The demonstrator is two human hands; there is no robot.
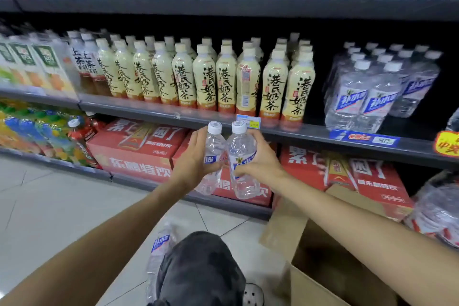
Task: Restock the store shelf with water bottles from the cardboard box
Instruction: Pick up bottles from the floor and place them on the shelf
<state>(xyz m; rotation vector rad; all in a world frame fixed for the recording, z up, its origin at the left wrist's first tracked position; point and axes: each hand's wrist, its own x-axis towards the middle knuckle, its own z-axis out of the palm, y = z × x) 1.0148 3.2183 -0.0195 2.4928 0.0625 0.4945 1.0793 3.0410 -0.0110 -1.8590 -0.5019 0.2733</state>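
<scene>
My left hand [192, 159] grips a clear water bottle [213, 146] with a white cap and blue label. My right hand [260, 160] grips a second water bottle [242, 154] of the same kind. Both bottles are upright, side by side and touching, held in front of the middle shelf's edge [159, 113]. Several matching water bottles [372, 92] stand at the right of that shelf. The open cardboard box [330, 251] sits on the floor at lower right, its inside dark. Another water bottle [160, 248] lies on the floor by my knee.
Rows of cream milk-tea bottles [206, 77] fill the middle shelf. Red drink cartons [139, 151] sit on the bottom shelf. Plastic-wrapped bottles [437, 208] are at the far right. Colourful bottles [37, 136] stand low on the left. My knee [198, 268] is below.
</scene>
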